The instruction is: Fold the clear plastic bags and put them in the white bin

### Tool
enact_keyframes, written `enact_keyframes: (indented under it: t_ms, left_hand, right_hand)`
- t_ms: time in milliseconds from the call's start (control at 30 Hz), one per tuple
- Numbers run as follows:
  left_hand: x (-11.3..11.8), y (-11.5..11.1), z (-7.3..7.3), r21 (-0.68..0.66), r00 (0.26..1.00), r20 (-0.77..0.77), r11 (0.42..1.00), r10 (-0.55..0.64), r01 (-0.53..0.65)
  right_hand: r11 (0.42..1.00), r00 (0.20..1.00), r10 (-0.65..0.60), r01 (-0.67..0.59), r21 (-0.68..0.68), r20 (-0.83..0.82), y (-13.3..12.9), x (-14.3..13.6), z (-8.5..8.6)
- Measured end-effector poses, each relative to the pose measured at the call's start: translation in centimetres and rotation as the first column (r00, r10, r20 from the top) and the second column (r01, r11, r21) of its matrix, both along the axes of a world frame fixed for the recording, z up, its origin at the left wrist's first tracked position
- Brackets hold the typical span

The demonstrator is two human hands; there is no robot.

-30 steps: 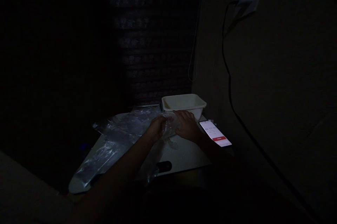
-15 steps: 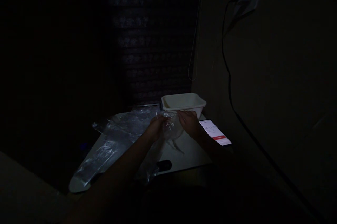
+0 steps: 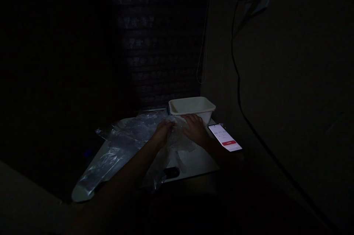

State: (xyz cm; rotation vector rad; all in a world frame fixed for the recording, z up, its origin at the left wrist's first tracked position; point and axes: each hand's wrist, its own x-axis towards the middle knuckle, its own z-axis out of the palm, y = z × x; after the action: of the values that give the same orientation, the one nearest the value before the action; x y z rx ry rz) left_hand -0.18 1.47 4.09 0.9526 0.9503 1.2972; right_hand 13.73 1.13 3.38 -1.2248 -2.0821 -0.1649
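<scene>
My left hand (image 3: 162,134) is closed in a pinch on a crumpled clear plastic bag (image 3: 177,137) above the white table. My right hand (image 3: 195,130) is on the other side of this bag, its fingers stretched out and the thumb apart, in front of the white tub. Whether its palm touches the film is too dark to tell. More clear plastic bags (image 3: 110,157) lie spread and overlapping to the left of my left hand, partly behind my forearm.
A white plastic tub (image 3: 192,106) stands at the back of the white table (image 3: 197,161). Right of my right hand lies a lit phone (image 3: 225,137) showing a timer. A black cable (image 3: 239,87) runs down the right wall from a socket (image 3: 260,1). The room is very dark.
My right hand's fingers have opened and spread from the bag's upper edge. The film between my hands hangs lower and looser. My left hand has hardly moved.
</scene>
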Motion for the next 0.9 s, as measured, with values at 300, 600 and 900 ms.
enact_keyframes:
  t_ms: [300,600,900]
  left_hand:
    - [-1.3,0.5,-0.6,0.038,0.987,-0.115,0.992,-0.113,0.118]
    - [-2.0,1.1,-0.5,0.093,0.930,-0.362,0.991,-0.060,0.101]
    - [-1.4,0.5,0.9,0.092,0.743,-0.669,0.992,-0.002,0.086]
  right_hand:
    - [0.999,0.891,-0.041,0.022,-0.049,-0.451,2.1,2.8,0.4]
    - [0.941,0.769,-0.072,-0.159,-0.298,-0.636,1.7,5.0,0.8]
    - [0.929,0.798,-0.165,-0.072,-0.364,-0.580,2.3,5.5,0.5]
